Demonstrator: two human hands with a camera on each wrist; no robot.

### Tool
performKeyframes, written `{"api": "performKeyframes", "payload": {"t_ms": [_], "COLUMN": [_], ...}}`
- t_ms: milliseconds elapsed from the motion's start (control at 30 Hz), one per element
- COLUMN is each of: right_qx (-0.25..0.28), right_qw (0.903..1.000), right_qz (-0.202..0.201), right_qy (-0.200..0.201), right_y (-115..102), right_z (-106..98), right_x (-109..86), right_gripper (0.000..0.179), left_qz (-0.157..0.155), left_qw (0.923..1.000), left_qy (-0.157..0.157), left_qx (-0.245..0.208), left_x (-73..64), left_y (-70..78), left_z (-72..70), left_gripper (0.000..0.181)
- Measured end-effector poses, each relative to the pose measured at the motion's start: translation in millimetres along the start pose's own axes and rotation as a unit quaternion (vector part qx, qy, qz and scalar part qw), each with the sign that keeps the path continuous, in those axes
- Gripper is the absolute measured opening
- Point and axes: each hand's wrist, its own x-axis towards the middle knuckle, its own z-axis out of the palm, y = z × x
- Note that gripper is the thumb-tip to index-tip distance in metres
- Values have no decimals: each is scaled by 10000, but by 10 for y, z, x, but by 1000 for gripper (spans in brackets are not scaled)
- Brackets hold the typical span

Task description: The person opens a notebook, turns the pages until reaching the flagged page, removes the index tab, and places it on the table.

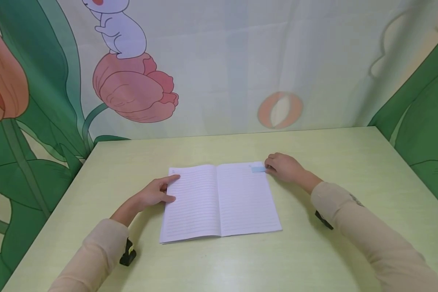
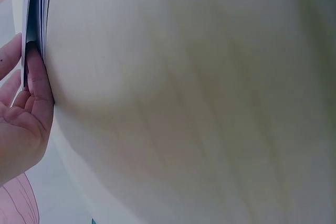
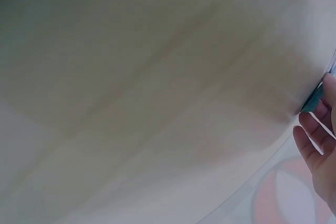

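Observation:
An open notebook (image 1: 192, 207) with lined white pages lies on the table, its fold running down the middle. My left hand (image 1: 153, 194) grips the notebook's left edge, with thumb and index finger on top of the page. In the left wrist view, other fingers (image 2: 38, 77) reach in beneath the upper sheets. A light blue sticky strip (image 1: 258, 169) lies across the top right corner of the right page. My right hand (image 1: 282, 166) pinches its outer end just past the page edge. The right wrist view shows a blue-green piece (image 3: 313, 100) between thumb and fingers.
The pale yellow-green table (image 1: 219, 263) extends around the notebook. Behind it hangs a light curtain (image 1: 211, 81) printed with flowers and a white animal. A black device (image 1: 127, 253) sits under the left cuff, another (image 1: 324, 220) under the right cuff.

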Motion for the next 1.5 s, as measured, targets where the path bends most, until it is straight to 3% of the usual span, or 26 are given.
{"api": "performKeyframes", "payload": {"t_ms": [400, 700, 933, 1167, 1333, 1500], "right_qx": [191, 488, 842, 844, 882, 1006], "right_qw": [9995, 9933, 9883, 9815, 9763, 9778], "right_qz": [225, 1010, 1273, 1712, 1978, 1815], "right_qy": [121, -287, -17, 175, -1, -281], "right_y": [-3, 57, 135, 285, 375, 412], "right_z": [-47, -174, -299, -357, -351, -343], "right_x": [7, -85, -223, -335, -398, -448], "right_gripper": [6, 14, 17, 12, 10, 16], "left_qz": [49, 55, 15, 5, 74, 51], "left_qw": [9999, 9999, 9998, 9998, 9998, 9996], "left_qy": [28, -7, 34, 63, 54, 83], "left_qx": [99, 88, 180, 194, 191, 266], "left_x": [5, 4, 7, -6, 4, 7], "left_y": [20, 32, 28, 27, 18, 27], "left_z": [1, 12, 9, 8, 16, 16], "left_gripper": [69, 69, 69, 69, 69, 68]}}
